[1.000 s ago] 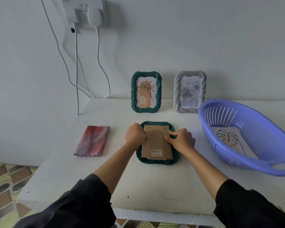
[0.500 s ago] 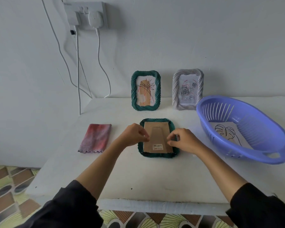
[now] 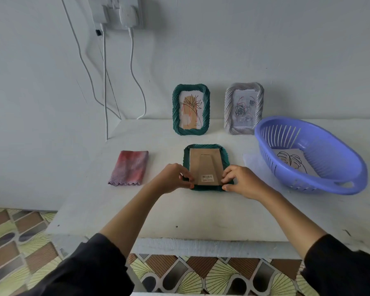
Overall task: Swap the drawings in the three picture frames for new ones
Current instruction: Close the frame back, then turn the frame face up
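While face-down, frame (image 3: pixel 206 165) lengthwise away.

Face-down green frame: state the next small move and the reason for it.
Probably lift the cardboard backing out by its near edge. The face-down green frame lies flat, and the left hand and right hand both pinch the backing's near corners.

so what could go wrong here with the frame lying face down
Both hands, left hand and right hand, pinch the near corners of the cardboard backing on the face-down green frame. Prying unevenly could bend or tear the backing. The frame may also slide on the table toward the near edge.
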Demonstrator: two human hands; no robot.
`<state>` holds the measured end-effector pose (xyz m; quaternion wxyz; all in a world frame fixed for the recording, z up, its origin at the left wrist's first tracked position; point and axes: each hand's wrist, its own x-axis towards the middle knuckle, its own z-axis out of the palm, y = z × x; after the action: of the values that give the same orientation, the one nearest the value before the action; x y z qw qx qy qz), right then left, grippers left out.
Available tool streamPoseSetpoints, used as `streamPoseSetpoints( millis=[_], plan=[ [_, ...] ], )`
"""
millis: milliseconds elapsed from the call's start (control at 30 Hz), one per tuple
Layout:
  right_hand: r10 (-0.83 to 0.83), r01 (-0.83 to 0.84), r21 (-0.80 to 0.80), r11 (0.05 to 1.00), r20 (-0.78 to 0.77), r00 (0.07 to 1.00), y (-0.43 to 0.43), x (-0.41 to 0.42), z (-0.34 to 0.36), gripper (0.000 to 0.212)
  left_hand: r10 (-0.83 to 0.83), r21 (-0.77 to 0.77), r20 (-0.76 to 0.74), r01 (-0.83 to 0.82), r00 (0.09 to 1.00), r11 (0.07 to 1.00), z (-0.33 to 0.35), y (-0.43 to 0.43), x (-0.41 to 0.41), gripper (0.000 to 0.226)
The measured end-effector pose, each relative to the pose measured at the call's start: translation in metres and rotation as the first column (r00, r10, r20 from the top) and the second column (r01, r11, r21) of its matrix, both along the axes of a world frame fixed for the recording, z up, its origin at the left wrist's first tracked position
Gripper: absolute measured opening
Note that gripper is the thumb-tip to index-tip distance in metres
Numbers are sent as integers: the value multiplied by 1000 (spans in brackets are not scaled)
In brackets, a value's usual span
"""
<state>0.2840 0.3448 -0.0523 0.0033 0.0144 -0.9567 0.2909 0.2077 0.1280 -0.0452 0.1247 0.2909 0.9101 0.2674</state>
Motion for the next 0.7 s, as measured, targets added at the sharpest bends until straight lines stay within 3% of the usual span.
streamPoseSetpoints(
  millis=[133, 233, 433, 700],
  plan=[
    [-180, 181, 21, 983, -65, 982, -2, 3, -3, 36, 0, 17, -29, 0, 1000, 1000, -1, -2, 0, 25],
    [-247, 252, 54, 966, -82, 966, -8, 5, -6, 28, 21, 47, -42, -19, 999, 999, -3, -2, 2, 27],
    [-242, 267, 184, 946, -146, 959, -18, 6, -4, 17, 12, 69, -70, -7, 997, 998, -4, -2, 7, 20],
    [-94, 153, 501, 852, -141, 985, -24, 3, 6, 16, -9, 23, -114, 12, 993, 1000, -4, -1, 9, 16]
  ],
)
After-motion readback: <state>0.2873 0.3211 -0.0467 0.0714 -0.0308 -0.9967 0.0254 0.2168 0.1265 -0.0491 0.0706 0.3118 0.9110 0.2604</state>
